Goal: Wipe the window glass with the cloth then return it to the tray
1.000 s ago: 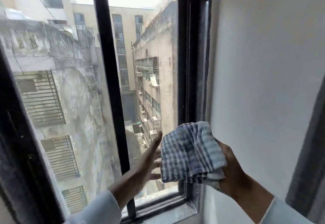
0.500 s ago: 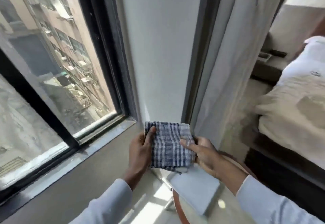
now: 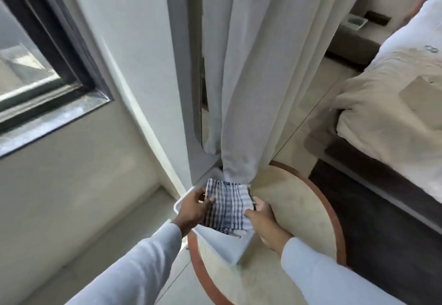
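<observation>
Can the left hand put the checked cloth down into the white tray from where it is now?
Probably yes. The left hand already holds the checked cloth directly above the white tray, and nothing lies between them; the curtain only hangs at the far end.

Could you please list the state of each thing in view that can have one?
cloth: folded, held over the tray
tray: on the round table, partly covered by the cloth
left hand: gripping the cloth
right hand: gripping the cloth
curtain: drawn aside, bunched
window: closed
</observation>
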